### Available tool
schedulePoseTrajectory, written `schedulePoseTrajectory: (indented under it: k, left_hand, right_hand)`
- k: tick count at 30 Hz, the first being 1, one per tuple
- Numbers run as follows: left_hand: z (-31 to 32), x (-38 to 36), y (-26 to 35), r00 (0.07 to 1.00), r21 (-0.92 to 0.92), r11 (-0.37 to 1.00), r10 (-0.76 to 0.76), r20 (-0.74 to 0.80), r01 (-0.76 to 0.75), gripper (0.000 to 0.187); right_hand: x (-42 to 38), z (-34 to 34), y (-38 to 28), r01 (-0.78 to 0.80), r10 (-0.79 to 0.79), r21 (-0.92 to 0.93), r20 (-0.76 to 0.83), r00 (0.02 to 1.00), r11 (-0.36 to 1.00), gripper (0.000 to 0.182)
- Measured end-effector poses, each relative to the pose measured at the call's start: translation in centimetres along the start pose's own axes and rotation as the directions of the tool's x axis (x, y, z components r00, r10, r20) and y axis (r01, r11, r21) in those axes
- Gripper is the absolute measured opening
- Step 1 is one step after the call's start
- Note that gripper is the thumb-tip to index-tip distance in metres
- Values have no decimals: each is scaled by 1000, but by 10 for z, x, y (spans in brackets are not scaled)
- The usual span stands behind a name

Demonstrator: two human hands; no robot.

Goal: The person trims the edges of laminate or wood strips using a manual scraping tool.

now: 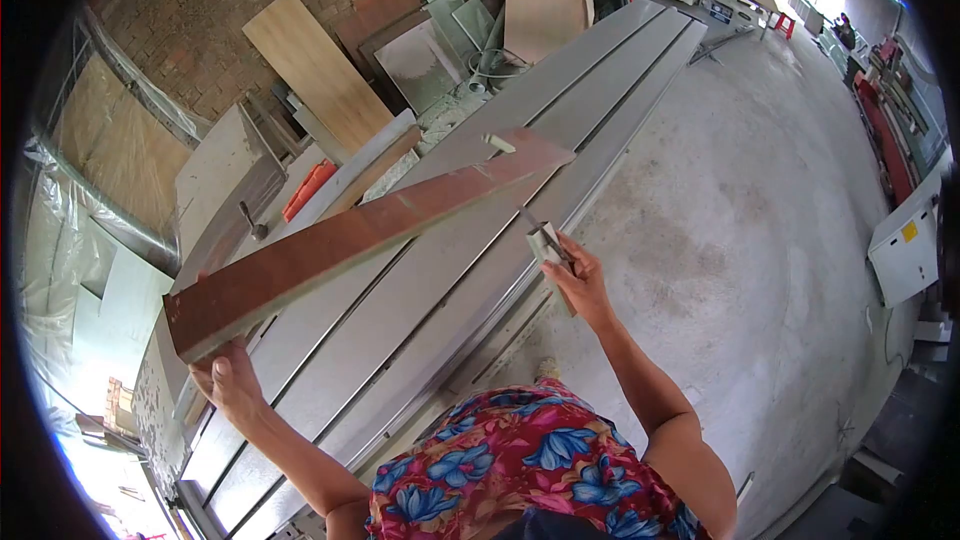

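Note:
A long reddish-brown board (340,240) lies slanting across the grey slotted metal table (420,290). At its near left end, my left hand (232,380) grips the lower edge, thumb up, with the other fingers partly hidden under the board. My right hand (580,280) is closed round a small pale block-like tool (546,243) with a thin blade or strip pointing at the board; its exact kind is unclear. This tool is over the table's right edge, apart from the board. Near the board's far end sits a small pale piece (498,143).
Wooden panels (318,75) lean on the brick wall (200,50) behind the table. An orange object (310,190) and a dark-handled lever (255,225) are at the left. Concrete floor (740,240) extends rightward to a white cabinet (905,240).

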State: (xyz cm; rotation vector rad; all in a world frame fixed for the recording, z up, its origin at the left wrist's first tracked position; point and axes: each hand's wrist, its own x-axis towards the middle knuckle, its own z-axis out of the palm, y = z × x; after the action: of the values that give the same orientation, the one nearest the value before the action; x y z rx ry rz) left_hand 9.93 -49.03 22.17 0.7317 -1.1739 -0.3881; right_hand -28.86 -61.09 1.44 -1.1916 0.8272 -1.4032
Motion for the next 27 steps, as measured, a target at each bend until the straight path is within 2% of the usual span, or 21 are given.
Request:
schedulePoseTrajectory:
  k: [3,4,7,8,10,11,13,14,17,18,21,22,25,27]
  left_hand:
    - [-4,-4,-8,999,9,999,-31,24,30,98]
    - [2,-5,-9,999,55,998,-44,18,43,84]
    - [18,-2,-14,984,154,974,156,82,-167,66]
    - [31,-2,-11,970,236,941,230,81,-243,59]
    - [33,9,-10,920,103,926,338,200,-363,51]
    - [34,13,-9,883,29,910,393,255,-413,47]
    - [49,14,6,970,-73,968,243,30,-240,43]
    - [55,14,11,986,-137,978,147,-74,-156,41]
    - [4,27,1,984,-423,896,172,47,-136,35]
    - [0,27,3,985,-356,921,119,-126,-157,38]
    - [-8,30,2,973,-372,906,142,-181,-201,34]
    - [-13,31,2,975,-363,912,136,-176,-193,34]
    - [-17,28,4,978,-329,928,130,-161,-177,34]
    - [-19,26,5,972,-305,936,117,-204,-176,33]
  right_hand:
    - [-6,4,-7,25,-19,69,-76,997,997,47]
    - [-6,7,-12,35,-26,89,-106,994,995,47]
    - [-8,17,-23,132,-113,133,-146,983,982,47]
    - [-8,19,-24,170,-153,107,-151,977,980,48]
    - [-6,27,-29,247,-236,54,-166,958,967,49]
    - [-6,31,-32,239,-224,74,-163,961,968,49]
    - [-7,48,-50,217,-198,115,-161,967,969,49]
    - [-5,53,-54,233,-227,56,-98,969,971,48]
    - [10,64,-72,174,-199,143,179,964,974,55]
    - [10,78,-87,161,-185,151,165,969,975,63]
    - [30,93,-80,123,-175,206,255,951,971,66]
    - [35,96,-81,92,-157,229,287,945,969,43]
    - [59,99,-64,-20,-53,196,359,932,980,36]
    - [80,91,-38,-129,1,303,390,921,944,30]
